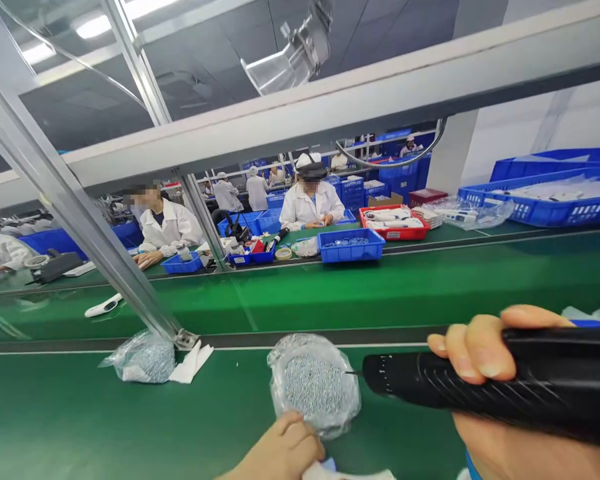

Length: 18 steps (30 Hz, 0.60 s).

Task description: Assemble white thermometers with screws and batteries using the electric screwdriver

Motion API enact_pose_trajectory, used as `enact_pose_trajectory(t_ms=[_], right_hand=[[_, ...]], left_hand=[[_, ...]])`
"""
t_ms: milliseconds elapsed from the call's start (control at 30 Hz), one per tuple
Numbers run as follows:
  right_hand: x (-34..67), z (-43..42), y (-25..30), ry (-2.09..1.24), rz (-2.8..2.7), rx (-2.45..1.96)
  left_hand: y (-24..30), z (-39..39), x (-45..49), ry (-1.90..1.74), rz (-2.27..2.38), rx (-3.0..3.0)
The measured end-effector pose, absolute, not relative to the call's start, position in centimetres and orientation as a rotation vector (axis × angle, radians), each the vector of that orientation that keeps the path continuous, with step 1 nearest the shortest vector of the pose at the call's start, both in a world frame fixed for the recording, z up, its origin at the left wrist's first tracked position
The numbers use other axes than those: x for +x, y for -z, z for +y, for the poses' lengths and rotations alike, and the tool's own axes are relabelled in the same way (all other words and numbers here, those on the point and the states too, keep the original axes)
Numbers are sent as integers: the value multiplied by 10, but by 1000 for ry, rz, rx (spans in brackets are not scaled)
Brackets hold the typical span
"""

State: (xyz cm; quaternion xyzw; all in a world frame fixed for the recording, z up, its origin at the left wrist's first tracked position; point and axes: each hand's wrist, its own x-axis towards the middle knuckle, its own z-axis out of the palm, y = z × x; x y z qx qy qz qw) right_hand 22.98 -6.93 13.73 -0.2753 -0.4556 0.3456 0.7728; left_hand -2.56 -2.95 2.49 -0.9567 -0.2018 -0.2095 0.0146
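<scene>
My right hand (485, 363) is wrapped round a black electric screwdriver (480, 390) that lies almost level, its thin bit pointing left over an open clear bag of small silver screws (314, 385) on the green bench. My left hand (280, 453) sits at the bottom edge just in front of that bag, fingers curled and pressed on a white part (340, 473) that is mostly out of view.
A second clear bag of screws (143, 360) and a white paper lie left, by the foot of a slanted metal post (80, 220). A green conveyor belt (380, 287) runs across. Beyond it, people in white coats sit among blue bins (351, 245) and a red tray (395, 223).
</scene>
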Motion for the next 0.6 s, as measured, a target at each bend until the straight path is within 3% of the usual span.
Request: enact_pose_trajectory(t_ms=[100,600], right_hand=[[204,-76,-153,-855,-955,-520],[185,-90,-112,-1054,-1257,-760]], left_hand=[[1,-61,-34,908,-697,-2885],[-10,-75,-46,800,-584,-2913]])
